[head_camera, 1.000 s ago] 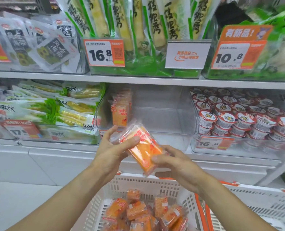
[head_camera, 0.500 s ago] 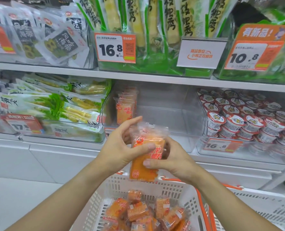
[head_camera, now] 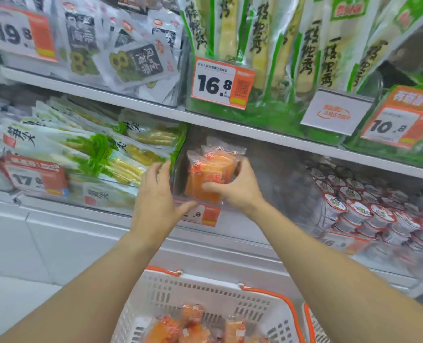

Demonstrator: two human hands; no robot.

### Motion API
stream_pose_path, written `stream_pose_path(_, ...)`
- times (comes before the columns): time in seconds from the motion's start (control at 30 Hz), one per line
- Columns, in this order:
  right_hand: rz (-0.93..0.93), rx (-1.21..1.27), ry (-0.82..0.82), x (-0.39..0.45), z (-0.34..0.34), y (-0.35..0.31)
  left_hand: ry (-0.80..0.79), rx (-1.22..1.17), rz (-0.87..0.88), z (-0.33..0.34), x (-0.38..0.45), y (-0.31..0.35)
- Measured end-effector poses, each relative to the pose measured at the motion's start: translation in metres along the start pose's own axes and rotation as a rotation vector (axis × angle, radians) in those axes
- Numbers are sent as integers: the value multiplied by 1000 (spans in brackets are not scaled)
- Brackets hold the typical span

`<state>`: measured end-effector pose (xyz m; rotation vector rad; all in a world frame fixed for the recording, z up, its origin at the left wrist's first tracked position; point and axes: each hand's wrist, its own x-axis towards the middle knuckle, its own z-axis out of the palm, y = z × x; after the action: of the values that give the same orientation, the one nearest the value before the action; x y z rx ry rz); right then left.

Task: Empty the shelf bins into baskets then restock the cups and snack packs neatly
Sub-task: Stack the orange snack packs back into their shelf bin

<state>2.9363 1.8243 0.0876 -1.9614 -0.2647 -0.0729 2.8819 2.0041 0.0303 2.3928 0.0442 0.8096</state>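
Note:
Inside the clear middle shelf bin an orange snack pack stands upright against other orange packs at the bin's left end. My right hand grips it, thumb across its front and fingers round its right side. Just left of it, my left hand is at the bin's left front corner with relaxed fingers, holding nothing. Below, a white basket with orange handles holds several more orange packs. Red-lidded cups fill the bin to the right.
Green-and-white vegetable packs fill the bin to the left. The shelf above carries grey pouches, tall green packs and price tags. A second white basket's edge shows at the lower right.
Both hands carried the orange pack from above the basket up and into the middle bin. The left hand has let go of it; the right hand still holds it.

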Motion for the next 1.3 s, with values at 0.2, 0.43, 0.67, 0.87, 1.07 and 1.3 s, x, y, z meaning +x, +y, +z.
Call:
stream_pose_path(0.2,295,-190,-427,22,5,-5,-66,-40,16,-6,-1,-11)
stream_pose_path(0.43,414,-104,-431,24,14,-11,-43,7,-14,2,-3,-12)
stream_pose_path(0.67,348,-162,-406,26,15,-4,-43,20,12,1,-4,-14)
stream_pose_path(0.87,-123,-333,150,-36,-15,-15,-108,205,49,-6,-3,-3)
stream_pose_path(1.07,-13,-582,-530,-129,-37,104,203,79,432,-16,-28,31)
stream_pose_path(1.3,532,-889,-839,-183,-27,230,-1085,201,38,88,-170,27)
